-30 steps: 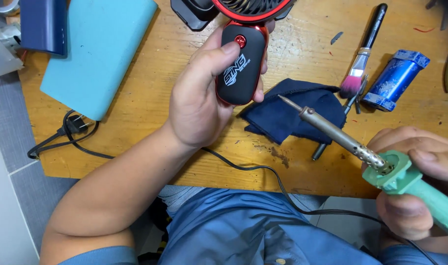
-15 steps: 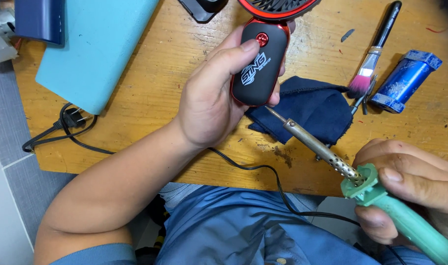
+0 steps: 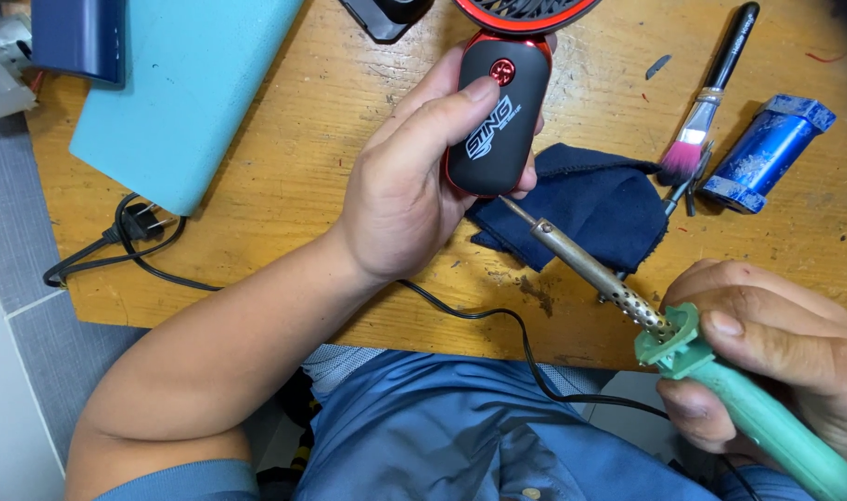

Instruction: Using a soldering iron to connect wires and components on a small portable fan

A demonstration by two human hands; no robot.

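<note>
Item 1. My left hand (image 3: 414,186): clasped around the black-and-red plastic handle of a small handheld fan (image 3: 498,111), thumb lying along its face below the round red button. The fan is held above the wooden tabletop (image 3: 284,223), its red grille running off the top edge of the view.

Item 2. My right hand (image 3: 776,362): gripping the green-handled soldering iron (image 3: 711,371) with a perforated metal barrel. Its tip sits at the lower edge of the fan handle, touching or just short of it; I cannot tell which.

Item 3. Dark blue folded cloth (image 3: 581,209), lying on the table directly beneath the tip.

Item 4. Pink-bristled brush with a black handle (image 3: 711,93) and blue cylindrical battery cell (image 3: 767,153), right of the cloth.

Item 5. Light blue flat pad (image 3: 182,83) at left; black power cord with plug (image 3: 141,223) at the table edge.

Risks, in my judgement: if the iron is hot, a slip could scar the plastic casing, burn my left fingers close by, or scorch the cloth. The cord trailing across my lap could snag and jerk the iron.
</note>
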